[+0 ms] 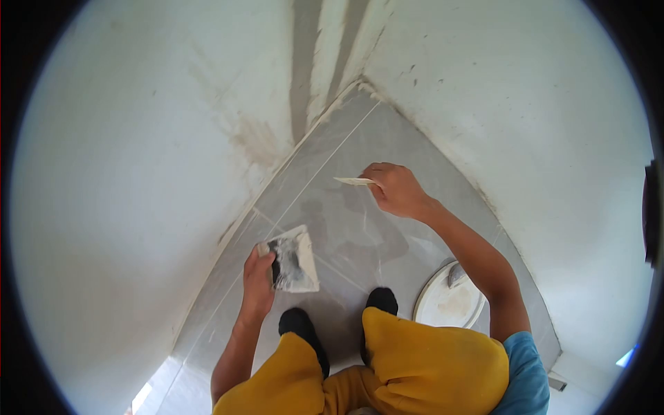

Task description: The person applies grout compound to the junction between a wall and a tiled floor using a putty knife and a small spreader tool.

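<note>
The board (297,261) is cream-white with dark-grey smears, the trousers (436,356) yellow, the floor (373,142) grey.

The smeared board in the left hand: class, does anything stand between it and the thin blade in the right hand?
Nothing visible does: between the smeared board and the thin blade in the right hand, only gray floor shows. The round white container sits off to one side, outside that gap.

One head-worn view, wide and round. Looks forward, steeply down: yellow cloth trousers (436,356) nearest, bare left hand (259,275) and bare right hand (398,189) beyond, pale plastered walls (484,90) meeting farther ahead.
</note>
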Tool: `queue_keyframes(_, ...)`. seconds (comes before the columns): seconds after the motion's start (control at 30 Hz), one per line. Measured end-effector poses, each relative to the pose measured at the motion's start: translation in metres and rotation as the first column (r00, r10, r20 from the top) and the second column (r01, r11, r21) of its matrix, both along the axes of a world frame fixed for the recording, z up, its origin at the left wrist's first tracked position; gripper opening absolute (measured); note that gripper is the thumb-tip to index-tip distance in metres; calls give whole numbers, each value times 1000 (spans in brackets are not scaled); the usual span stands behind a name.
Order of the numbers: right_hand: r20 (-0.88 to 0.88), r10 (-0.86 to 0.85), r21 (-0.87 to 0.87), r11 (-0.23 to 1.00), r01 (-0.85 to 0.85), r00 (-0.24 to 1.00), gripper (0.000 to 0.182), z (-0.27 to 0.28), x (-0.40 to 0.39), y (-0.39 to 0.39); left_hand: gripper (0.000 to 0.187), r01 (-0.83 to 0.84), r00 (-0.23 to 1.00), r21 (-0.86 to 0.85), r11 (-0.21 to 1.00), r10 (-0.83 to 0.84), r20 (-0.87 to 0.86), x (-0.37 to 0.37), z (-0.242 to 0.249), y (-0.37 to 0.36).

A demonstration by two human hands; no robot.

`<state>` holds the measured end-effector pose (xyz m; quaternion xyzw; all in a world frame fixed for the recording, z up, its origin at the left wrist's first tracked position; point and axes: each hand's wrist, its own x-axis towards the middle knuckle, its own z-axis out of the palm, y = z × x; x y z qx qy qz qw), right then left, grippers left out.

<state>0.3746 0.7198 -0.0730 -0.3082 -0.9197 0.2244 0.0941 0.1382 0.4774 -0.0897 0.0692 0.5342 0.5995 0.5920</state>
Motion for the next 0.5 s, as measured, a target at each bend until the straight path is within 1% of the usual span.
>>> queue_keyframes(0.03,-131,50,-6,999,-51,990,26,10,-1,-24,23,63,994,20,998,-62,-85,-4,-4,-3)
queue_keyframes(0.07,-143,64,-45,996,-71,988,26,20,-3,-42,21,139,977,33,990,-132,-168,-4,-5,-2)
queue_keyframes(0.13,-185,190,-10,981,-195,964,33,38,-6,-66,20,195,947,15,981,-184,-265,-5,-10,2)
queue_keyframes(0.17,-185,188,-21,981,-195,965,33,40,-9,-74,20,196,947,5,981,-188,-260,-4,-10,4)
queue_keyframes(0.23,-73,286,105,955,-277,956,37,46,-21,-87,19,255,933,46,966,-233,-275,-4,-10,10)
queue_keyframes(0.27,-58,281,111,955,-273,958,37,47,-27,-94,19,262,928,71,963,-231,-291,-4,-14,11)
queue_keyframes(0.3,-21,324,187,931,-314,946,36,47,-33,-100,19,265,930,85,961,-231,-286,-3,-18,11)
queue_keyframes(0.33,5,365,256,899,-354,931,35,47,-34,-101,20,222,937,80,972,-190,-292,0,-18,13)
queue_keyframes(0.37,5,361,265,899,-350,932,35,47,-34,-101,20,180,942,80,980,-149,-300,5,-19,15)
queue_keyframes(0.4,6,419,225,884,-409,908,34,47,-31,-100,20,192,940,89,977,-157,-304,7,-25,14)
queue_keyframes(0.43,-2,470,189,867,-461,883,33,47,-21,-95,21,52,961,63,997,-33,-273,9,-30,12)
queue_keyframes(0.47,2,450,203,874,-441,893,33,47,-12,-83,21,-84,968,38,996,90,-235,8,-36,11)
queue_keyframes(0.5,-28,440,70,897,-437,898,31,45,-5,-64,23,-113,983,-4,994,111,-147,0,-30,8)
